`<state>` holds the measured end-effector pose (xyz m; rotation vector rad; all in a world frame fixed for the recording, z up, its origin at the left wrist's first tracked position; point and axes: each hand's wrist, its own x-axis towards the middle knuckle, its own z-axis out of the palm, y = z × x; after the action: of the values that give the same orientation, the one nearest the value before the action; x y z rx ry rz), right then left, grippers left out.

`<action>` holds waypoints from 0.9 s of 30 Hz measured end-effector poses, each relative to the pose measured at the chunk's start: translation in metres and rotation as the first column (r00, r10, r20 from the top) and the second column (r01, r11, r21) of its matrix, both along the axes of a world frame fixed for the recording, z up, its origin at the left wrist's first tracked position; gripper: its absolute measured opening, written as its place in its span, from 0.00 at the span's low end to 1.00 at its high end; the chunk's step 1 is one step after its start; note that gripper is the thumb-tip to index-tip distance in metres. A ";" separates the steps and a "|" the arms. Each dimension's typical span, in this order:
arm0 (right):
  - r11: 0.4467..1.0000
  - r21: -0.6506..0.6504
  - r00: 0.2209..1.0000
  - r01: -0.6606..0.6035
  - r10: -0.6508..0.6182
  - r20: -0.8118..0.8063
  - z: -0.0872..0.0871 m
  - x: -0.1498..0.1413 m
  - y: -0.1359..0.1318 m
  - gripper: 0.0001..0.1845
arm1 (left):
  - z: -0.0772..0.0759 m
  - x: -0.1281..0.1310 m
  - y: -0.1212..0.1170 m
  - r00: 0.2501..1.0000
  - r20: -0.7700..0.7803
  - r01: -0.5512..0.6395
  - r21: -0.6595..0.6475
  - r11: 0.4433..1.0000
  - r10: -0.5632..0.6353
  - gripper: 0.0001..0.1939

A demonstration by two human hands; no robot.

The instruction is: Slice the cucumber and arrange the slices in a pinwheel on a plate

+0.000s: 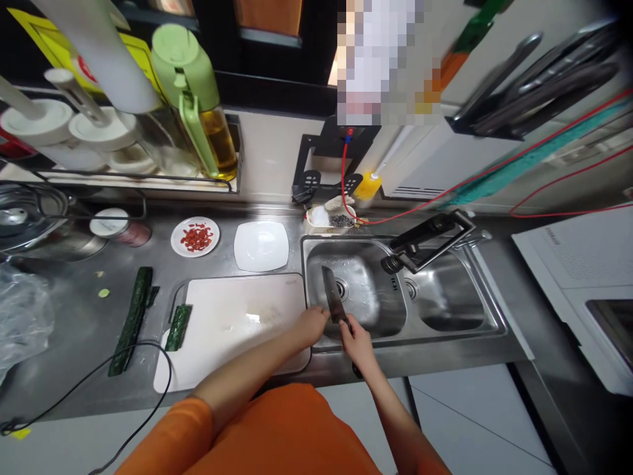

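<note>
- Right hand (357, 342): clamped on the handle of the knife (334, 297) – its blade over the left bowl (378, 264), pointing far.
- Left hand (312, 326): fingers bent beside the blade; whether they grip it, I cannot tell.
- In hand, it seems: handling the knife over the bowl – any move calls for a firm handle hold and fingers off the edge.
- Board (237, 359): left of the bowl, cucumber piece (178, 328) at its left.

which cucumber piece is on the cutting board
The shorter cucumber piece, at the left end of the white cutting board; the longer cucumber piece lies on the metal counter.
</note>
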<state>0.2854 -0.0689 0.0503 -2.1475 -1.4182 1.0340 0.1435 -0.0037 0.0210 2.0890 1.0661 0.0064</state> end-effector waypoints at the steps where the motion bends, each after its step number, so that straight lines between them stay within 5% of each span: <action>1: 1.000 0.002 1.000 0.010 -0.010 0.010 -0.001 0.004 0.000 0.23 | -0.004 0.006 0.001 1.000 -0.011 0.012 0.008 1.000 -0.012 0.12; 13: 0.998 -0.010 0.998 0.055 -0.055 0.044 -0.008 0.027 0.004 0.21 | -0.019 0.018 0.016 0.996 -0.068 0.061 0.030 0.998 -0.059 0.08; 18: 0.997 -0.049 0.998 0.063 -0.063 0.016 -0.004 0.028 0.008 0.18 | -0.007 0.012 0.031 0.999 -0.038 -0.031 0.118 0.993 0.036 0.21; 20: 0.999 -0.038 0.999 0.032 -0.031 0.027 -0.003 0.027 0.009 0.18 | 0.002 -0.013 0.034 0.990 0.031 -0.140 0.156 0.978 0.136 0.14; 23: 0.999 -0.010 0.998 -0.053 0.054 0.045 -0.001 0.018 0.010 0.20 | 0.017 -0.085 0.025 0.930 0.107 -0.368 0.207 0.907 0.353 0.11; 27: 0.984 0.015 0.983 -0.180 0.179 0.044 0.001 -0.011 0.010 0.22 | 0.028 -0.205 -0.011 0.623 -0.041 -0.686 0.451 0.571 0.781 0.16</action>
<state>0.2743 -0.0591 0.0514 -2.0701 -1.6606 1.0380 -0.0618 -0.0147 0.0492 1.8174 2.2040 0.4388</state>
